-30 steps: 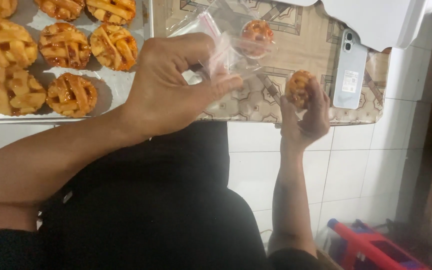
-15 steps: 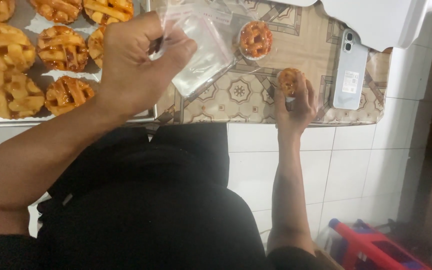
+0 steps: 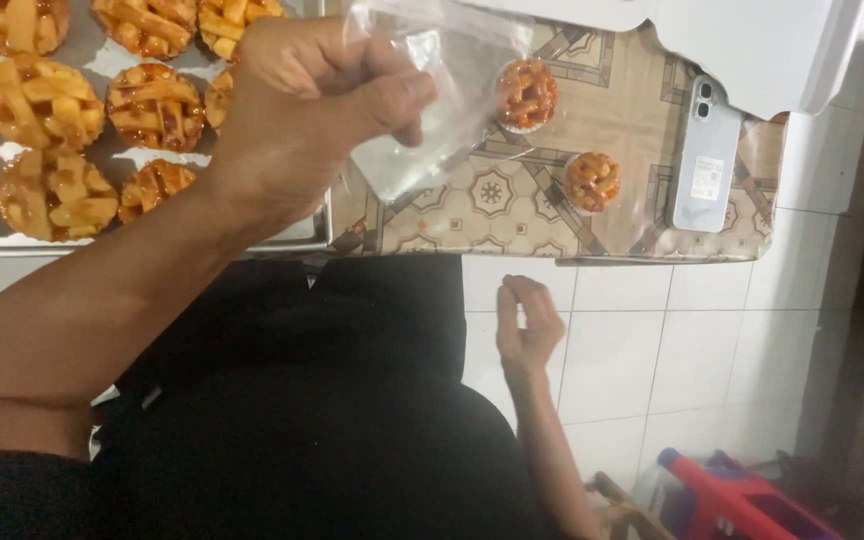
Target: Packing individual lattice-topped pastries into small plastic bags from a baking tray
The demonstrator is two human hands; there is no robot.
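Observation:
My left hand [image 3: 307, 100] is raised over the table edge, pinching a clear plastic bag [image 3: 422, 120] that hangs open-sided to its right. My right hand [image 3: 527, 325] is below the table edge over the white floor tiles, with its fingers curled against the thumb and nothing in it. A small lattice-topped tart [image 3: 592, 180] sits on the patterned table cover [image 3: 492, 225], above my right hand. A second tart [image 3: 527, 92] lies farther back, partly behind the bag.
A metal tray [image 3: 292, 235] with several lattice tarts fills the left of the table. A pale phone [image 3: 704, 155] lies right of the tarts, under a white box lid [image 3: 752, 50]. A red and blue object [image 3: 742, 495] stands on the floor.
My right hand set the tart it held onto the patterned cover and drew back below the table edge. My left hand kept the bag and shifted slightly right.

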